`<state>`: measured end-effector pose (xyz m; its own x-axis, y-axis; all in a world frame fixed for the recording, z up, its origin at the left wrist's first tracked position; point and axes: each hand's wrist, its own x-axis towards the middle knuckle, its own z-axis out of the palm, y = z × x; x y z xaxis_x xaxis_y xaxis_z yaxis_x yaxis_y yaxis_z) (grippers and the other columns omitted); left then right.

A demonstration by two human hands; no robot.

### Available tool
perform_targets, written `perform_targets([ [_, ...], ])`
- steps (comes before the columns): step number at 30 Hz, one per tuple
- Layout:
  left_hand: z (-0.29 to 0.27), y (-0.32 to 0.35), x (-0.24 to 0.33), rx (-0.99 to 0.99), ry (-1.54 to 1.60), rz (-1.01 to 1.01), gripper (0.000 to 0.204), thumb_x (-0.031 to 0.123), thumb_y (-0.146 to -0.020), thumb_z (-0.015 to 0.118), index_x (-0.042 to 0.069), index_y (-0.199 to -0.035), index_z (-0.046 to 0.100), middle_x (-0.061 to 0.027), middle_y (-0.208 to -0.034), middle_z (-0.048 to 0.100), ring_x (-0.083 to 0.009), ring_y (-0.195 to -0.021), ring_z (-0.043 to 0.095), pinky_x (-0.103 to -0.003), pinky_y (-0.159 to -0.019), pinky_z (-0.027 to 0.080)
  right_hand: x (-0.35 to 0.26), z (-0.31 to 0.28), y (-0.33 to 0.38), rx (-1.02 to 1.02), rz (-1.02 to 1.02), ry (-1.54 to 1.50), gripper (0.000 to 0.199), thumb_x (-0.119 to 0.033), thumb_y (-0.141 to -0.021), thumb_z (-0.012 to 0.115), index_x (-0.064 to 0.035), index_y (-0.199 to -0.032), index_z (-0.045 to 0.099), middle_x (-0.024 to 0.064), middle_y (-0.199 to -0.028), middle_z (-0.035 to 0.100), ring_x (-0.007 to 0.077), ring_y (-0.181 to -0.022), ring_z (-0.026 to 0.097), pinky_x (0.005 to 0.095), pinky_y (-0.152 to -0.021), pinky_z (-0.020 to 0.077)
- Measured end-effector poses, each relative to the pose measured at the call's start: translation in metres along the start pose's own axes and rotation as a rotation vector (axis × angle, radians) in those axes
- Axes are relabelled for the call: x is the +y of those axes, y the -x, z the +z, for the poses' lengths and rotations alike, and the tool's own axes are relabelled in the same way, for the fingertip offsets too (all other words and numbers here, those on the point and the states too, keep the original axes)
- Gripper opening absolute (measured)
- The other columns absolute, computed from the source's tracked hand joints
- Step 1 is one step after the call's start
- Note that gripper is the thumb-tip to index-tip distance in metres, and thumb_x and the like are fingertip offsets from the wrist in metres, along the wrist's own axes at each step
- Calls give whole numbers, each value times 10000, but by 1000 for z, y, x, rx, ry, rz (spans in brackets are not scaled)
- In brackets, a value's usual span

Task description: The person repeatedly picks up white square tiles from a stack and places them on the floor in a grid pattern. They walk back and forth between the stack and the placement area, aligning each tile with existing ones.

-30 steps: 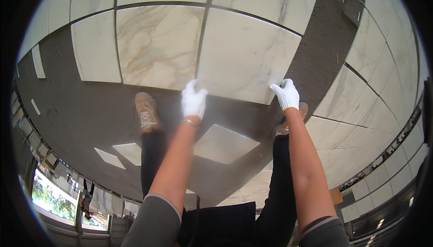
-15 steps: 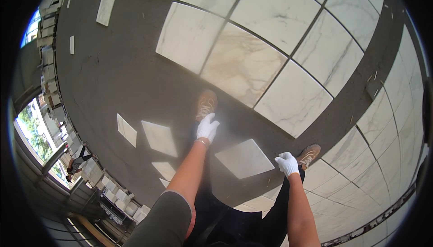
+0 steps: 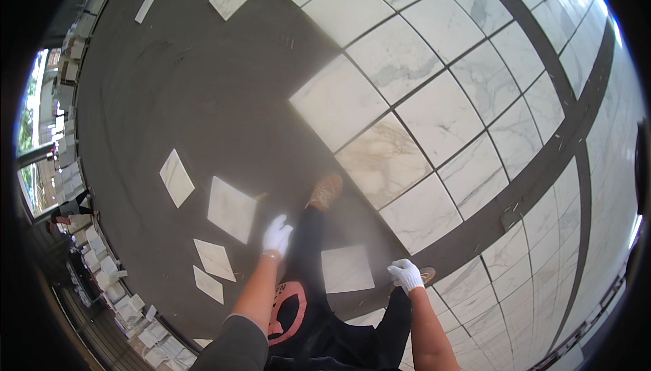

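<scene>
My left hand point(image 3: 277, 237), in a white glove, hangs in the air beside my left leg with its fingers apart, holding nothing I can see. The closest piece to it is a loose white marble slab point(image 3: 232, 208) on the grey floor. My right hand point(image 3: 407, 275), also gloved in white, is by my right knee and shoe, its fingers curled in and nothing visible in them. Between my legs lies another pale slab point(image 3: 348, 268). Ahead to the right, a tan-veined tile point(image 3: 384, 161) sits in a grid beside a plain white tile point(image 3: 340, 102).
Rows of veined tiles point(image 3: 441, 108) spread ahead and right, crossed by grey strips point(image 3: 488, 237). Smaller loose pieces point(image 3: 178, 178) lie on the dark floor point(image 3: 176, 100) at left. Stacked slabs point(image 3: 112, 272) line the far left edge, where another person point(image 3: 68, 211) is.
My view has turned left, so the tile grid sits farther right. Both gloved hands appear lower and farther left in view. The left hand no longer overlaps my left shoe.
</scene>
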<state>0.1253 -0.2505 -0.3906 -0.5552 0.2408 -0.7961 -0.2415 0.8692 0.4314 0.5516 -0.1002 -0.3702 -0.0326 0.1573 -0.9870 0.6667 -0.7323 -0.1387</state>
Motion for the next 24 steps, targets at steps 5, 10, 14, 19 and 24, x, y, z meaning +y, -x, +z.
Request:
perform_targets([
  [5, -86, 47, -47, 135, -24, -16, 585, 52, -893, 665, 1, -1452, 501, -232, -1432, 548, -293, -1336, 524, -360, -1094, 423, -51, 8, 47, -67, -82, 26, 426, -306, -830, 790, -4, -1116, 698, 95, -858, 716, 172, -646, 651, 313, -585, 530],
  [10, -141, 101, -70, 260, -102, -76, 574, 37, -878, 677, 1, -1431, 528, -184, -1312, 632, -253, -1175, 612, -342, -1005, 488, -86, 5, 100, -84, -100, 129, 413, -302, -840, 779, -16, -1127, 700, 86, -866, 715, 167, -665, 655, 313, -592, 532],
  [14, -157, 136, -81, 290, 118, -104, 563, 59, -889, 681, 7, -1429, 532, -167, -1308, 637, -240, -1164, 614, -341, -1007, 486, -94, -15, 117, -75, -169, 227, 341, -255, -852, 790, -29, -1095, 715, 86, -852, 717, 170, -707, 680, 318, -624, 553],
  [19, -176, 126, -111, 307, 298, -123, 573, 50, -879, 693, 50, -1429, 534, -44, -1047, 628, -95, -697, 510, -264, -590, 451, -86, -59, 144, 45, -230, 193, 282, -204, -866, 764, -8, -1050, 681, 75, -804, 669, 160, -647, 646, 302, -543, 529],
  [24, -236, 53, -77, 190, 175, -107, 567, 60, -881, 693, 47, -1426, 535, -37, -976, 624, -80, -597, 468, -257, -503, 406, -80, -69, 216, 68, 52, 20, 182, -184, -881, 727, -18, -921, 666, 61, -712, 618, 157, -573, 609, 302, -493, 505],
])
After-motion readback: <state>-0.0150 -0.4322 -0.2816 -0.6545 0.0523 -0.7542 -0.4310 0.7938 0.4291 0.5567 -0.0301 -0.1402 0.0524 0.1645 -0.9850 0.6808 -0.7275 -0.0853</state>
